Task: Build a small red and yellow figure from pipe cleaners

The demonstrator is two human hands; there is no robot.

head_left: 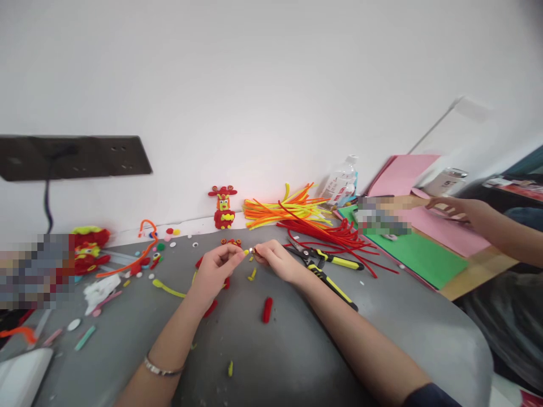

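Note:
My left hand [214, 270] and my right hand [276, 259] meet over the grey table [297, 350], fingers pinched together. Between the fingertips is a small yellow pipe-cleaner piece [247, 252] with a tiny pale bit at its end. Under my left hand lie red pipe-cleaner bits [211, 308]. A short red coil [267, 310] and a yellow snippet [253, 275] lie just in front of my hands. Yellow-handled cutters [328, 271] rest right of my right hand.
A red and yellow pipe-cleaner figure [223, 207] stands at the wall. Bundles of orange, yellow and red pipe cleaners [292, 215] lie behind. Another person's hand [453, 208] reaches over pink and green sheets [419, 254] at right. Scraps and pompoms litter the left.

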